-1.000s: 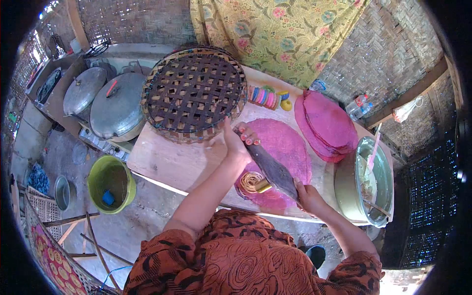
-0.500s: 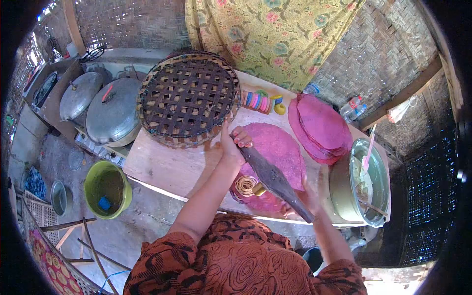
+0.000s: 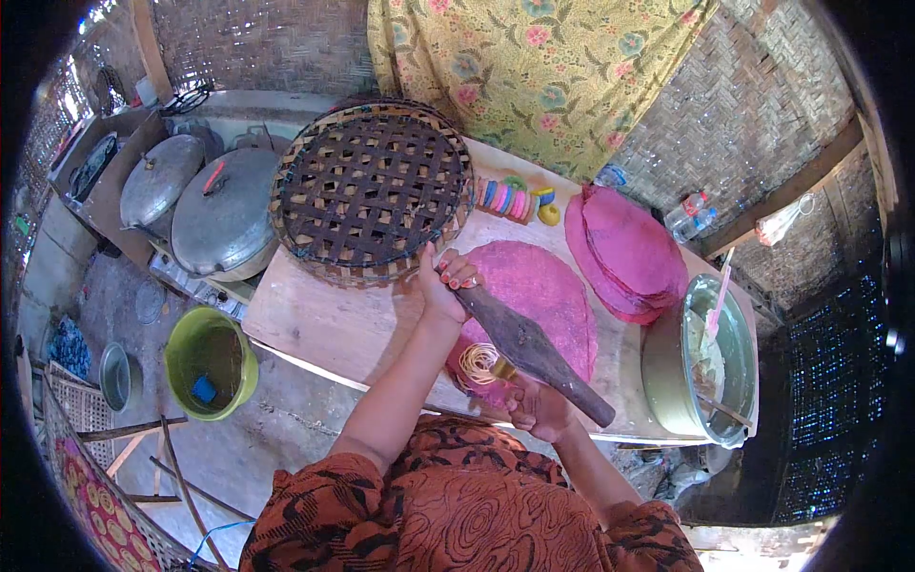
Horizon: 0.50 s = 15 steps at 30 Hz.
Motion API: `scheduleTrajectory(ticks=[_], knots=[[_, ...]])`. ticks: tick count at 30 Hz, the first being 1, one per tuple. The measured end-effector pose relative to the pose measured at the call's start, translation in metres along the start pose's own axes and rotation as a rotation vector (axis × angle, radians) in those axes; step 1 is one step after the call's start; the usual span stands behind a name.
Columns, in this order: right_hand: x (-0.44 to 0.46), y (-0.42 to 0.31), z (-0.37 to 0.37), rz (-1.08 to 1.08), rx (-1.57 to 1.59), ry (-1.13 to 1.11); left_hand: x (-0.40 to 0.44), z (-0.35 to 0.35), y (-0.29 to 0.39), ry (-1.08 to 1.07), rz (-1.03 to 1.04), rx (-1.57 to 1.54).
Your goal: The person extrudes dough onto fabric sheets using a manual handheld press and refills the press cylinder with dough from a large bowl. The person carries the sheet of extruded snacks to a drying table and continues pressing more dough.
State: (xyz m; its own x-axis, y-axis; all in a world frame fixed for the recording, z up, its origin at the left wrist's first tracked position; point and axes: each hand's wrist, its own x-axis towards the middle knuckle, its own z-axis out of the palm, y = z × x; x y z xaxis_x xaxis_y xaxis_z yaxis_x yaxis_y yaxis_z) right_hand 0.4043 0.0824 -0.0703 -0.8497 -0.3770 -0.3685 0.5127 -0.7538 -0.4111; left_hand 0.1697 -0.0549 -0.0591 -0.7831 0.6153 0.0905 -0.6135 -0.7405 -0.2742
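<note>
1. On our surface (image 3: 329, 324), pink sheets (image 3: 534, 276) lie flat.
2. Our left hand (image 3: 443, 283) grips the dark bar (image 3: 519, 341) by its end, apparently steadying it above them.
3. Our right hand (image 3: 541, 410) curls beside it, contents unclear.

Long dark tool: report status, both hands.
Left hand gripping dark tool by one end. Right hand at brass-coloured piece, grip unclear. Round pink sheet lies beneath.

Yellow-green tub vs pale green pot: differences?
The yellow-green tub is on the floor; the pale green pot is on the table. The tub holds a blue item; the pot holds pale contents and a pink utensil. Both are round, open-topped.
</note>
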Motion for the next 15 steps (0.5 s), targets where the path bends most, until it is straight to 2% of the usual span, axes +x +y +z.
scheduleTrajectory(ticks=[3, 6, 8, 9, 11, 12, 14, 15], knots=[[-0.001, -0.001, 0.018, -0.02, 0.022, -0.01, 0.001, 0.008, 0.004, -0.002, 0.063, 0.113], [0.003, -0.004, 0.024, 0.029, -0.088, 0.038, 0.002, 0.024, 0.009, 0.016, 0.1, 0.128], [0.008, 0.0, 0.014, -0.002, -0.49, 0.222, 0.002, 0.038, 0.012, -0.058, 0.07, 0.121], [0.012, 0.005, -0.002, -0.002, -0.489, 0.222, 0.001, 0.046, 0.014, -0.136, 0.041, 0.115], [0.018, 0.02, -0.034, -0.377, -1.526, 0.317, -0.003, 0.062, 0.015, -0.171, 0.034, 0.116], [0.015, 0.02, -0.028, -0.378, -1.525, 0.318, -0.004, 0.069, 0.017, -0.208, 0.03, 0.115], [0.007, 0.021, -0.005, -0.343, -2.021, 0.384, -0.006, 0.081, 0.02, -0.25, 0.005, 0.102], [0.008, 0.022, -0.007, -0.344, -2.019, 0.383, -0.008, 0.087, 0.022, -0.331, 0.001, 0.126]])
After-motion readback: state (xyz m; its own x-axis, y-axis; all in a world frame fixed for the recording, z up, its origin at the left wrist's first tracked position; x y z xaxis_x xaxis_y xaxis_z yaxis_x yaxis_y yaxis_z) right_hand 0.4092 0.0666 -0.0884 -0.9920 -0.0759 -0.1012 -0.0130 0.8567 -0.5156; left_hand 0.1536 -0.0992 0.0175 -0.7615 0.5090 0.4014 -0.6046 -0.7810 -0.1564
